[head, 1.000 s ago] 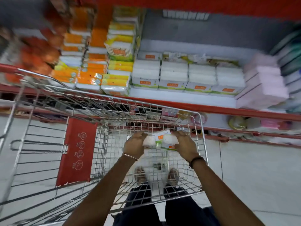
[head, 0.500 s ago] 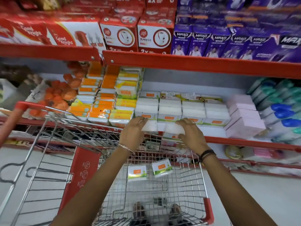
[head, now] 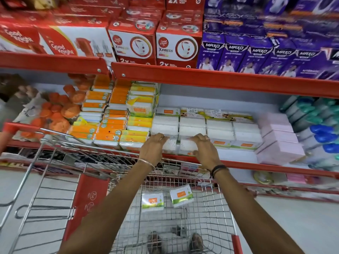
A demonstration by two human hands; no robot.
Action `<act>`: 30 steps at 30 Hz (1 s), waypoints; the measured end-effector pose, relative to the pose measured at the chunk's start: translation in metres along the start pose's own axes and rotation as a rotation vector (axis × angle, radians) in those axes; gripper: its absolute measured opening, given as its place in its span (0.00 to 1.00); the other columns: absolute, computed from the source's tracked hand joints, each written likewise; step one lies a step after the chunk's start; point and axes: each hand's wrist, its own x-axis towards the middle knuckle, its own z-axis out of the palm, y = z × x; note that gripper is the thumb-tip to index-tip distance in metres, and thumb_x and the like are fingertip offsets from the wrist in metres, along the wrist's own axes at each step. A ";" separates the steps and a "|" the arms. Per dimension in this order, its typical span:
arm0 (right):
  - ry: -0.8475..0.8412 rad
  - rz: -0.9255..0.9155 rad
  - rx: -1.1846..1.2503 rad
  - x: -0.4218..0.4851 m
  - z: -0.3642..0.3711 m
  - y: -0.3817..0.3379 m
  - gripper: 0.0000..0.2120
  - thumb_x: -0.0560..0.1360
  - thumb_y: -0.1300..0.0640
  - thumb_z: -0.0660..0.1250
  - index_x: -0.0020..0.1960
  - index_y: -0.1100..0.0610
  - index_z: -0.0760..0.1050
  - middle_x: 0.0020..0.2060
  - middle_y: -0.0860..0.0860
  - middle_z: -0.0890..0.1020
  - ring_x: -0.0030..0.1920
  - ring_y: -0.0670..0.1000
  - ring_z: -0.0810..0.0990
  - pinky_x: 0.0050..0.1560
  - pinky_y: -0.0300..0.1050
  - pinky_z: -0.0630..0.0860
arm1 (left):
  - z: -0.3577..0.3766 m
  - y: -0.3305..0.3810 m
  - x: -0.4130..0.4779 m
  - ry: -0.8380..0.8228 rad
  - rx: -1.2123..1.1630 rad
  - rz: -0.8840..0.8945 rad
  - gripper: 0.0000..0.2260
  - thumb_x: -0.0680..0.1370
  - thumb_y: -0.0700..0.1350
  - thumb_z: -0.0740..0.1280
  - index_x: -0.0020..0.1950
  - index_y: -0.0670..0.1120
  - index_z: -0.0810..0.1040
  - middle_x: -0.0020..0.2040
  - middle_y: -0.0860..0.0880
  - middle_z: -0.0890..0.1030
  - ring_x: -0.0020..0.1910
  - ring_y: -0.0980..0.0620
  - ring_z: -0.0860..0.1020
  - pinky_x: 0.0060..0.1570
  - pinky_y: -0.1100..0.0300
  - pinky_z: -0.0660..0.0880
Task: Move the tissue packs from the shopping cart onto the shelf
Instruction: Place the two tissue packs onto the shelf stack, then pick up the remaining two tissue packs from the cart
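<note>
My left hand grips one white tissue pack and my right hand grips a second white tissue pack. Both packs rest at the front edge of the red-edged shelf, in front of rows of similar white packs. Below my arms, two more tissue packs with orange and green labels, one on the left and one on the right, lie in the wire shopping cart.
Orange and yellow packs fill the shelf to the left, pink packs and blue-capped bottles to the right. A red shelf rail above carries red and purple boxes. The cart's red flap hangs at the left.
Both hands have risen out of the cart with a pack each and moved forward onto the shelf's front edge. The view has tilted up toward the shelves.
</note>
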 end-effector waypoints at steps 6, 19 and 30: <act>-0.007 -0.008 0.118 0.003 0.012 0.004 0.26 0.73 0.70 0.65 0.69 0.58 0.67 0.64 0.55 0.70 0.63 0.56 0.70 0.63 0.46 0.72 | 0.012 -0.008 0.007 -0.076 -0.013 0.025 0.28 0.67 0.23 0.64 0.66 0.38 0.70 0.65 0.38 0.72 0.63 0.37 0.71 0.60 0.44 0.74; 0.183 -0.147 0.205 -0.069 0.048 -0.011 0.15 0.77 0.58 0.63 0.63 0.57 0.72 0.60 0.55 0.76 0.59 0.52 0.74 0.56 0.45 0.75 | 0.023 0.000 -0.051 0.193 -0.183 0.132 0.13 0.76 0.39 0.57 0.59 0.39 0.74 0.59 0.38 0.78 0.58 0.43 0.74 0.58 0.51 0.72; -0.336 0.048 0.095 -0.078 0.154 0.021 0.18 0.81 0.55 0.57 0.70 0.57 0.64 0.70 0.57 0.68 0.70 0.59 0.66 0.69 0.53 0.62 | 0.134 -0.039 -0.123 -0.107 -0.260 -0.061 0.13 0.73 0.37 0.61 0.57 0.39 0.75 0.56 0.39 0.78 0.55 0.42 0.74 0.54 0.48 0.75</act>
